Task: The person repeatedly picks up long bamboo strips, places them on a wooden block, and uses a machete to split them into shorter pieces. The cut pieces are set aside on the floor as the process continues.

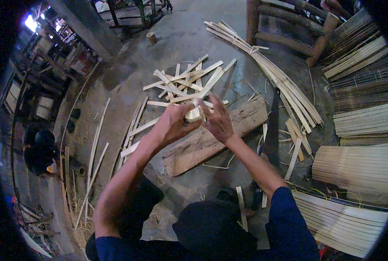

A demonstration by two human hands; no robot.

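In front of me, above a thick wooden plank (215, 135), both hands meet at a short bundle of pale bamboo strips (195, 115). My left hand (175, 123) is closed around its near end, where the pale end faces show between the hands. My right hand (218, 122) presses its bent fingers against the bundle's right side; they are slightly blurred. The far part of the bundle seems to point away and to the right, but I cannot tell where it parts from the loose strips (183, 82) behind it. Those strips lie crossed in a heap on the floor.
Long bamboo strips (285, 89) lie fanned at the right. Bound slat panels (354, 169) line the right edge. More strips (99, 139) lie at left. A wooden bench frame (285, 41) stands at far right, and a small bamboo cup (151, 38) at the back.
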